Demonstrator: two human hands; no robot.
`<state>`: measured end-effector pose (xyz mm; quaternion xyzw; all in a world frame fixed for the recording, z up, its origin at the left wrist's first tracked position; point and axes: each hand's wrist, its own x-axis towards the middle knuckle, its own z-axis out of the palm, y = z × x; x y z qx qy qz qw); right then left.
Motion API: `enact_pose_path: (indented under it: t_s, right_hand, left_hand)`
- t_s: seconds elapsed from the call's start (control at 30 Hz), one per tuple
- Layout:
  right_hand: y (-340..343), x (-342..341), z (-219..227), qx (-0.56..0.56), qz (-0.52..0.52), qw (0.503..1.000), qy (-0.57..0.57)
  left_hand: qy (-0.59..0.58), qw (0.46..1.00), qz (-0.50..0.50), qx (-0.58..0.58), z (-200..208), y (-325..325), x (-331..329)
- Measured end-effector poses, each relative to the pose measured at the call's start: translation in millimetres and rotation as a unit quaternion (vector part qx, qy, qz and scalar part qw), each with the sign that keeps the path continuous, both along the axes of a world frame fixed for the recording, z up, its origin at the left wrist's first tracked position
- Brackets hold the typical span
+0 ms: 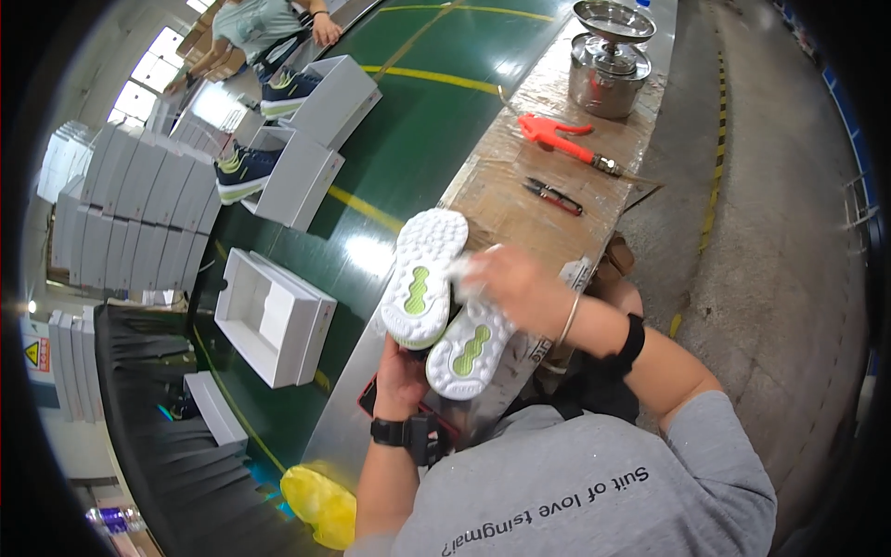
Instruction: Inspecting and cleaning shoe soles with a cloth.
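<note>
Two shoes are held soles up over the bench edge, each sole white with a green wavy inlay. My left hand (401, 379) grips them from below, around the left shoe (422, 278) and the right shoe (469, 343). My right hand (510, 283) presses a small white cloth (461, 272) against the right shoe's sole. It is blurred.
A green conveyor belt (408, 139) carries open white shoe boxes (274, 316), two with dark shoes (243, 172). On the cardboard-covered bench (520, 200) lie an orange air gun (557, 137), small snips (553, 196) and a metal pot (608, 65). Stacked boxes (139, 213) stand left. Another person (255, 28) works far off.
</note>
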<state>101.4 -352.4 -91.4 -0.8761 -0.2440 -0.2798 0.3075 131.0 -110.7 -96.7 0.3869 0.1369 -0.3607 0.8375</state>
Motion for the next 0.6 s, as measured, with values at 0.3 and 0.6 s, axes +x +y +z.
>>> enact_pose_path:
  t_s: [0.3,0.6]
  right_hand:
    - [50.9,-58.9,33.9,0.033,0.089,0.995,0.019]
    - [-37.5,-38.5,-25.0,0.037,-0.168,0.984,0.041]
  left_hand:
    - [0.006,0.999,0.025,-0.030,-28.6,5.0,13.0]
    - [0.038,0.999,-0.014,-0.004,-15.1,-11.2,10.5]
